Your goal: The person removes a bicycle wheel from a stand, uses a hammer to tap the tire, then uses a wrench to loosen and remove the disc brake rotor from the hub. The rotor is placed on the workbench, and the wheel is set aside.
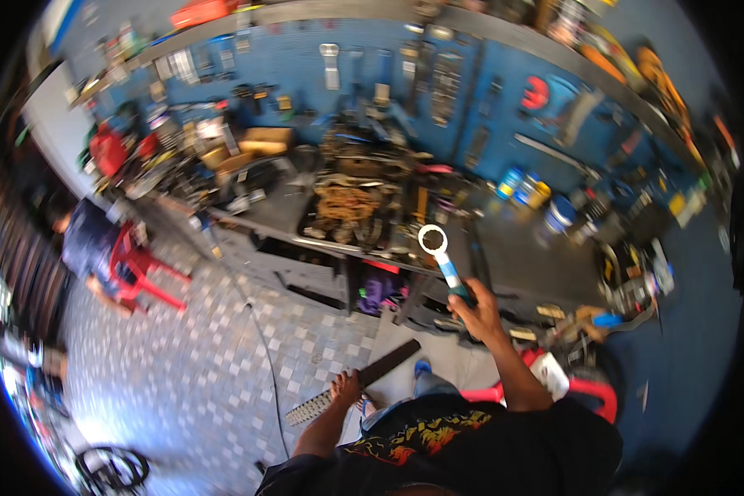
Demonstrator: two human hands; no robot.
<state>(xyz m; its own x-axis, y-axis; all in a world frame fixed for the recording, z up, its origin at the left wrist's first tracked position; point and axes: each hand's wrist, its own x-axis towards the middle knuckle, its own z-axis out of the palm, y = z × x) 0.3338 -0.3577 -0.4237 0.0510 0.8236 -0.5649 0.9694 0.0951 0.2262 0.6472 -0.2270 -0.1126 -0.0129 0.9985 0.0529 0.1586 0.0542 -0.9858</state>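
My right hand [479, 312] is closed around the handle of a ring-ended wrench [447, 266], raised in front of the workbench. Its large pale ring points up and away from me, and the grip looks dark green. Lower down and to the left, my left hand [345, 387] grips a long flat bar [393, 361] near its middle. The bar's right part is dark; its lower left part is pale with a studded or perforated pattern. I cannot make out what kind of tool the bar is.
A cluttered workbench [546, 277] runs across, with a tray [306, 227] of rusty metal parts. Tools hang on a blue pegboard [302, 58]. At left a person [95, 244] is by a red chair [145, 269]. A cable [264, 339] crosses the tiled floor; a red stool [591, 393] stands right.
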